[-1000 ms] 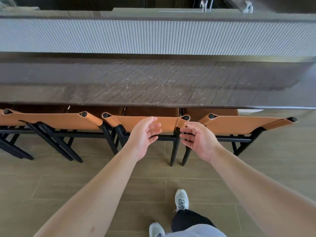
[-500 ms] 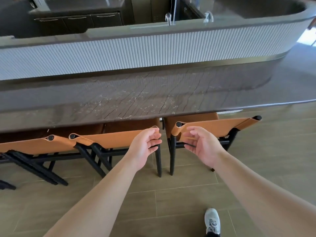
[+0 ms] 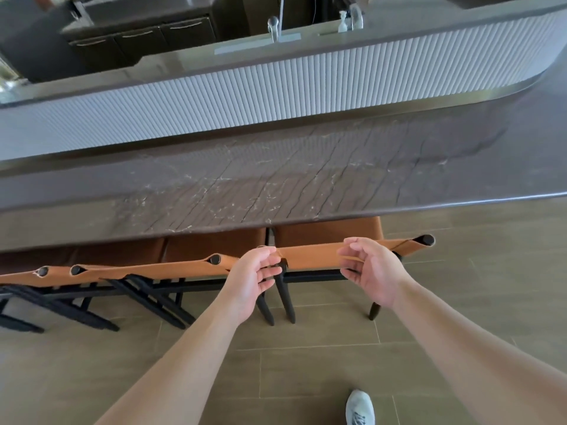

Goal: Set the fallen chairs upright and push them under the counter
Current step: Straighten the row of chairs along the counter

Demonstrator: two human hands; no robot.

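Note:
Several chairs with tan leather backs and black frames stand upright in a row, their seats tucked under the dark marble counter (image 3: 276, 185). The rightmost chair (image 3: 316, 256) is straight ahead of me. My left hand (image 3: 254, 273) hovers at the left end of its backrest, fingers loosely curled, holding nothing. My right hand (image 3: 368, 268) hangs in front of the backrest's right half, fingers relaxed and empty. The neighbouring chair (image 3: 184, 266) stands just to the left, its backrest end hidden behind my left hand.
Behind the counter rises a ribbed white panel (image 3: 276, 93) with a sink tap (image 3: 273, 26) and soap bottle (image 3: 343, 21) beyond. The wood-look tiled floor (image 3: 306, 363) stretches below; my shoe (image 3: 359, 407) is at the bottom right. The counter curves away at the right.
My view and both hands have shifted right along the row, from the middle chair to the rightmost one. Both hands stay empty.

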